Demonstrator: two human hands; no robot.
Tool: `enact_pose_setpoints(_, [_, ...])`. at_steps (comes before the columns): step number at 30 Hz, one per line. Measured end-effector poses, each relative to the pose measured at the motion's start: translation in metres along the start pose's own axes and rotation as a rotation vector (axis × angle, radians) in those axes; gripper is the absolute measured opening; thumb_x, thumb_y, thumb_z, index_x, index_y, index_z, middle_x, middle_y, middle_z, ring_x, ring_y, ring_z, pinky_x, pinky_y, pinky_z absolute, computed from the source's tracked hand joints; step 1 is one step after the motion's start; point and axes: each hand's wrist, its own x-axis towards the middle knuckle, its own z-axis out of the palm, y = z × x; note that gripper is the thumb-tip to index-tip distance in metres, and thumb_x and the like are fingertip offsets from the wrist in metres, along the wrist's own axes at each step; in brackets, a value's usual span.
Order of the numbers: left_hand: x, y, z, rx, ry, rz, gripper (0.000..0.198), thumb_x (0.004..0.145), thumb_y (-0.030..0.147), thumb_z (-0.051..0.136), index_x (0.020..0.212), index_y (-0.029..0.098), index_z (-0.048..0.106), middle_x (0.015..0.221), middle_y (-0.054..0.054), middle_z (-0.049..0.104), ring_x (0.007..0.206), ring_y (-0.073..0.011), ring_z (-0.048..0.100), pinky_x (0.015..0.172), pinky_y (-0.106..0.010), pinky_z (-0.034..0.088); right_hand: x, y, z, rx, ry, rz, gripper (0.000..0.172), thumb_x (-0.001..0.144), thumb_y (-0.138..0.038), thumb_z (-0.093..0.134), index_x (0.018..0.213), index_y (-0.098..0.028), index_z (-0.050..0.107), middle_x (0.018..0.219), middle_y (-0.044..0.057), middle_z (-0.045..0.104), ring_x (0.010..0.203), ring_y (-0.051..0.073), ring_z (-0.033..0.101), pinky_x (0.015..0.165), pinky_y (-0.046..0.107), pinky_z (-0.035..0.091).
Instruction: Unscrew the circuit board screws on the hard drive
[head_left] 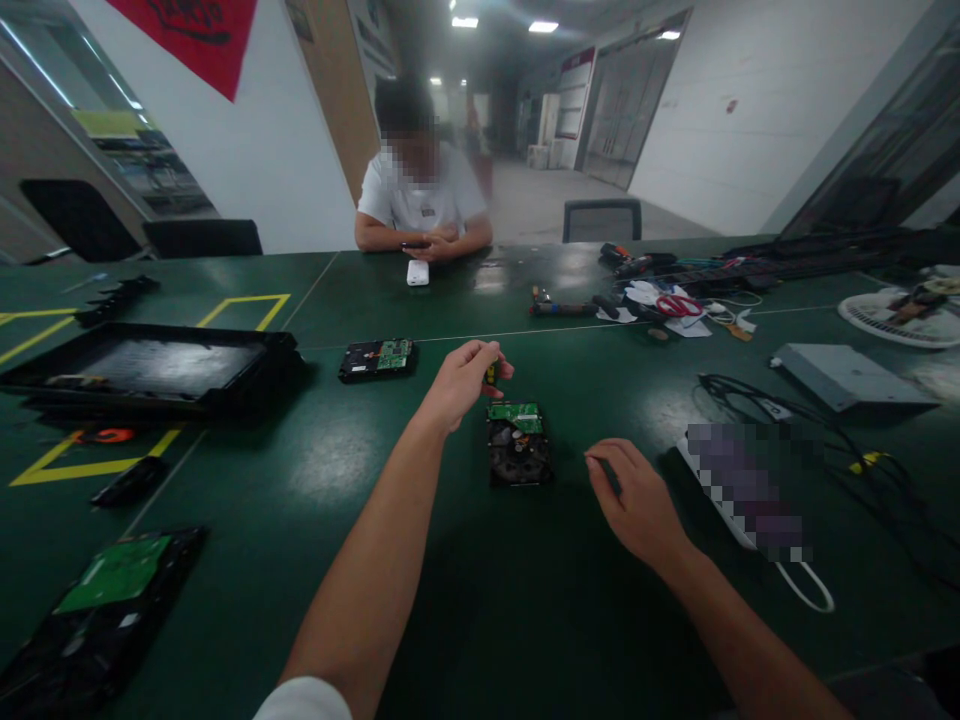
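Observation:
A hard drive (520, 452) lies on the green table in front of me, its green circuit board facing up at the far end. Over that far end, my left hand (469, 378) is closed around a short black-and-yellow tool handle (492, 374). Most of the tool is hidden by the fingers, and its tip cannot be made out. My right hand (630, 495) hovers to the right of the drive without touching it. Its fingers are loosely curled and apart, with nothing seen in them.
More hard drives lie around: one farther left (377, 359), one near left (112, 605). A large black tray (150, 365) is at left. On the right are a white power strip (720, 495), black cables and a grey metal box (851, 375). A person (424, 190) sits opposite.

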Motion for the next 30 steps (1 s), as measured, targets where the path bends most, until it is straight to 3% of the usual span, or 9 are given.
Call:
enact_pose_setpoints(5, [0.003, -0.002, -0.002, 0.012, -0.016, 0.014, 0.036, 0.091, 0.052, 0.062, 0.083, 0.017, 0.068, 0.088, -0.01, 0.069, 0.083, -0.0185, 0.065, 0.062, -0.028, 0.055, -0.068, 0.032, -0.036, -0.333, 0.36, 0.114, 0.029, 0.095, -0.036, 0.06, 0.119, -0.021, 0.064, 0.127, 0.017, 0.061, 0.121, 0.035, 0.058, 0.105, 0.055, 0.045])
enact_pose_setpoints(8, [0.002, -0.001, -0.002, 0.03, -0.01, 0.019, 0.039, 0.089, 0.055, 0.063, 0.083, 0.017, 0.069, 0.087, -0.009, 0.068, 0.081, -0.0179, 0.065, 0.06, -0.026, 0.053, -0.099, 0.063, -0.053, -0.548, 0.549, 0.249, 0.042, 0.089, -0.044, 0.066, 0.123, -0.018, 0.065, 0.128, 0.022, 0.061, 0.123, 0.044, 0.056, 0.103, 0.064, 0.042])
enact_pose_setpoints(11, [0.0, 0.0, -0.001, 0.078, -0.021, 0.04, 0.035, 0.085, 0.053, 0.069, 0.082, 0.018, 0.068, 0.087, -0.007, 0.068, 0.081, -0.0172, 0.064, 0.059, -0.025, 0.052, -0.118, 0.083, -0.064, -0.649, 0.609, 0.275, 0.053, 0.085, -0.051, 0.071, 0.128, -0.019, 0.065, 0.135, 0.026, 0.057, 0.127, 0.049, 0.053, 0.103, 0.068, 0.039])
enact_pose_setpoints(21, [-0.002, 0.002, 0.003, 0.239, -0.033, 0.048, 0.033, 0.083, 0.051, 0.072, 0.082, 0.018, 0.07, 0.086, -0.008, 0.072, 0.077, -0.0168, 0.065, 0.059, -0.025, 0.051, -0.127, 0.085, -0.067, -0.693, 0.582, 0.331, 0.044, 0.084, -0.052, 0.07, 0.121, -0.027, 0.067, 0.141, 0.02, 0.054, 0.13, 0.049, 0.051, 0.1, 0.067, 0.038])
enact_pose_setpoints(30, [-0.006, 0.009, 0.004, 0.269, -0.031, 0.07, 0.031, 0.085, 0.05, 0.07, 0.084, 0.019, 0.071, 0.088, -0.007, 0.072, 0.078, -0.0171, 0.065, 0.06, -0.025, 0.053, -0.128, 0.084, -0.069, -0.673, 0.523, 0.405, 0.038, 0.087, -0.053, 0.065, 0.113, -0.025, 0.068, 0.143, 0.02, 0.054, 0.135, 0.05, 0.046, 0.101, 0.071, 0.034])
